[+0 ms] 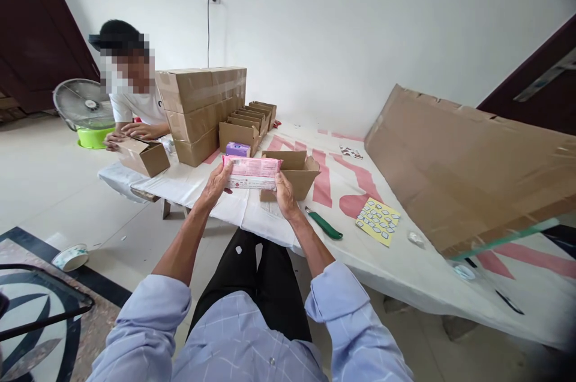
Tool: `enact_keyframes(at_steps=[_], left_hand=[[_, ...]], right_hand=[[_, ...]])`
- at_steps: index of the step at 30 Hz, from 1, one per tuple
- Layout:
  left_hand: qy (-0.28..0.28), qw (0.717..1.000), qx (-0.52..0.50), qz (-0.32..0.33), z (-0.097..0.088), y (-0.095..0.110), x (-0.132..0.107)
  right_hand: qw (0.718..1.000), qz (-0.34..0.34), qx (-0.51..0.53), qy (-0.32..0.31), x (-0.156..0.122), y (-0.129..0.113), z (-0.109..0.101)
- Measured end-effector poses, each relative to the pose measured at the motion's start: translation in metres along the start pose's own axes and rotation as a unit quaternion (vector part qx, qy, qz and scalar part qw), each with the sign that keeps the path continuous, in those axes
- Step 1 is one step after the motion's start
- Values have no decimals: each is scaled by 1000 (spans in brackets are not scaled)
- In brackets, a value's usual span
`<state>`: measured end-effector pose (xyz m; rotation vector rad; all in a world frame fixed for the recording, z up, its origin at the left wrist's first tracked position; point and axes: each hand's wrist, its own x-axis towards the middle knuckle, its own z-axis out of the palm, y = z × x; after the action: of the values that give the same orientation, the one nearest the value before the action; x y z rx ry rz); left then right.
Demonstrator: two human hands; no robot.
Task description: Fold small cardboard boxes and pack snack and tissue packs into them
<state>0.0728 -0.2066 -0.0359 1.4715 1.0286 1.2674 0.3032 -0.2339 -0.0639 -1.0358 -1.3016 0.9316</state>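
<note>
A pink and white soft packet (252, 173) with printed text and a barcode is held up level between my two hands. My left hand (216, 183) is closed on its left end, and my right hand (285, 191) grips the right end. Just behind the packet stands an open cardboard box (300, 183) with its flaps up; part of it is hidden by the packet and my right hand. A purple packet (237, 149) lies beyond the pink one, partly covered by it.
Taped cartons (202, 109) are stacked at the back left, beside a row of open boxes (245, 124). A co-worker handles a small carton (144, 157). A green utility knife (324, 225), a yellow sheet (378, 221) and a large cardboard panel (468, 166) are on the right.
</note>
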Motion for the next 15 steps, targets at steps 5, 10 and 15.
enact_keyframes(at_steps=[5, 10, 15], left_hand=[[-9, 1000, -10, 0, 2, 9, 1], [-9, 1000, -9, 9, 1, 12, 1], [-10, 1000, -13, -1, -2, 9, 0]], right_hand=[[1000, -18, 5, 2, 1, -11, -2], [999, -28, -15, 13, 2, -13, -1], [1000, -20, 9, -1, 1, -7, -1]])
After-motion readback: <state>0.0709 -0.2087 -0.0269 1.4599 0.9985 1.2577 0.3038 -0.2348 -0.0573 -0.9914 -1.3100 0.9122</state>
